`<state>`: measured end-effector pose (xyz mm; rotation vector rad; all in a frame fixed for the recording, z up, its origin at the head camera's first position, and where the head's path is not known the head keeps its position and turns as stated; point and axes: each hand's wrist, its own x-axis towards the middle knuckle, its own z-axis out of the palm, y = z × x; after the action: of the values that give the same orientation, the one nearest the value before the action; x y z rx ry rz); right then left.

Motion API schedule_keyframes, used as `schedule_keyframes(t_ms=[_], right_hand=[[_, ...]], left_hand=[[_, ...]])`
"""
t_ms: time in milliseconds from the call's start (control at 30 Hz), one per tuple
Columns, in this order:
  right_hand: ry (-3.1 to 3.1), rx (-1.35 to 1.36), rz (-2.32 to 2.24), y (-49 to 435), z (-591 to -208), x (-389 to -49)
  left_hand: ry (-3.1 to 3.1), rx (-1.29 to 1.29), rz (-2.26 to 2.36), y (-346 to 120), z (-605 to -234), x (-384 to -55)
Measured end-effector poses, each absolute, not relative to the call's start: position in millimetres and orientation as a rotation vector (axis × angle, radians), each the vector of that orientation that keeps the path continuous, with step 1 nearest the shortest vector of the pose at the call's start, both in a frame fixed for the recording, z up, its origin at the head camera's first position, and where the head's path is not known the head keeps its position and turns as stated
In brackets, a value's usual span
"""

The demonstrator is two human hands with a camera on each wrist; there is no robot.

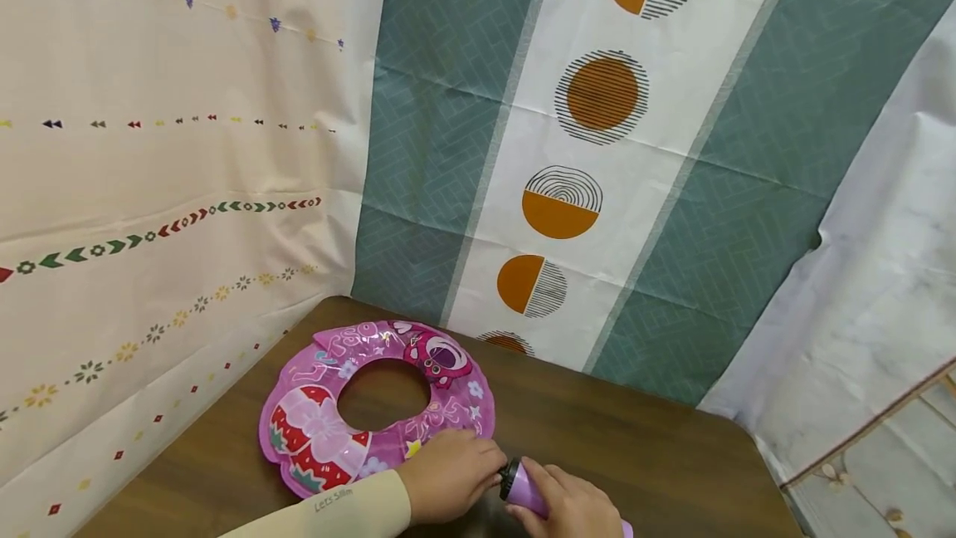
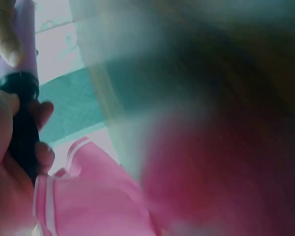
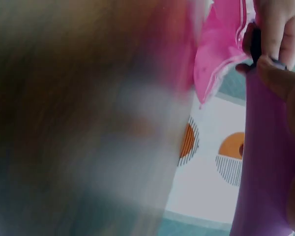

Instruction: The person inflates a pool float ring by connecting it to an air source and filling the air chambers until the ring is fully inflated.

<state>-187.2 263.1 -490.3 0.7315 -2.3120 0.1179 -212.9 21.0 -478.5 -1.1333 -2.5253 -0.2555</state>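
A purple cylinder [image 1: 526, 491] with a ribbed black end, which looks like a hand pump, lies between my two hands at the front of the table. My left hand [image 1: 448, 476] curls its fingers around the black end [image 2: 23, 132], best seen in the left wrist view. Around the purple barrel [image 3: 264, 157] my right hand [image 1: 571, 506] closes its grip, thumb near the black collar. A pink inflated swim ring [image 1: 324, 430] with strawberry and bear prints lies flat, just behind and left of my left hand. The pump's far end is mostly hidden by the right hand.
The brown wooden table [image 1: 635, 430] extends behind and to the right of the hands. A cream patterned cloth [image 1: 179, 164] hangs on the left, a green and white one [image 1: 441, 148] at the back, and a pale marbled one [image 1: 881, 297] on the right.
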Motion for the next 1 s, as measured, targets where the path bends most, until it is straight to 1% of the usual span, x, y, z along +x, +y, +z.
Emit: schedule_keyframes(t_ms=[167,367,600,700,833,1000], right_hand=[[-2.456,0.812,0.161,270,-481,-183],[-2.707,0.798,0.259,300,-467,-177],[-2.539,0.903,0.233,338,-482,-181],[-2.493,0.864,0.188,348,-485,-182],[-2.513,0.752,0.180,343,-479,-181],[-2.647,0.871,0.211,311,-464,-181]], left_hand=[[-2.540,-1.171,-0.317,12,-478,-212],[-2.572,-1.182,-0.371,7,-480,-218],[-2.652,-1.115,-0.395,-17,-487,-221],[-2.681,-1.098,-0.412,-24,-486,-225],[-2.680,-1.088,-0.444,-25,-485,-227],[-2.545,-1.196,-0.381,-11,-486,-222]])
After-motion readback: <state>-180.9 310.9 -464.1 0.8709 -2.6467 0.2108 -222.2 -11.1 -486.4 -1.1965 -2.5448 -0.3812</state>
